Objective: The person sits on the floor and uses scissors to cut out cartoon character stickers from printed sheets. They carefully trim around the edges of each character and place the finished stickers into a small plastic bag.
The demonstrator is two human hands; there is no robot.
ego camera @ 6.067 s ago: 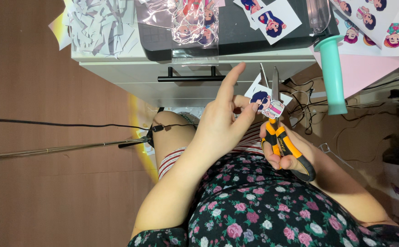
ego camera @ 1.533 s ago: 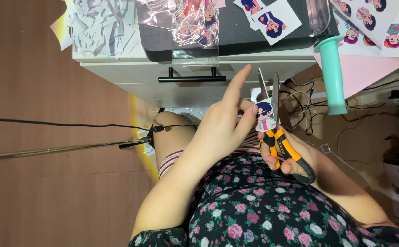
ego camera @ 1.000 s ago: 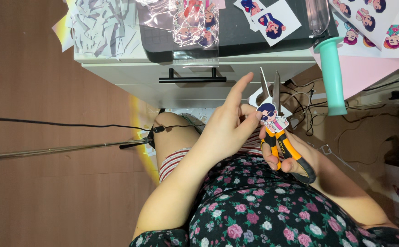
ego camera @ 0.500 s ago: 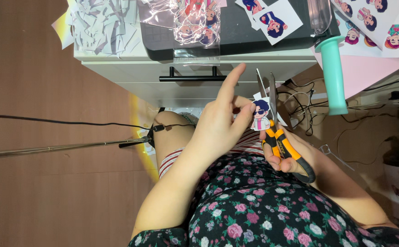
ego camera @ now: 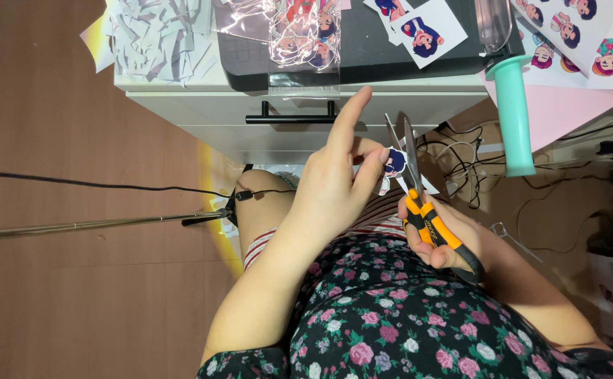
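My left hand [ego camera: 338, 182] pinches a small paper sticker of a cartoon figure [ego camera: 393, 165] between thumb and middle finger, with the index finger sticking straight up. My right hand [ego camera: 441, 235] grips orange-and-black scissors [ego camera: 426, 214]. Their blades are slightly apart and bite into the sticker's right edge. Both hands hover over my lap, just below the edge of a white desk [ego camera: 299, 116].
On the desk lie a black cutting mat [ego camera: 363, 49], a pile of paper offcuts [ego camera: 159, 38], a clear sleeve of stickers [ego camera: 299, 31], loose cartoon stickers [ego camera: 429, 31] and a sticker sheet [ego camera: 580, 35]. A teal-handled tool [ego camera: 513, 116] overhangs the edge. Cables [ego camera: 461, 168] tangle below.
The sticker has been turned a little in my left hand while the scissors kept snipping around it. The hands stay in the same spot above my lap.
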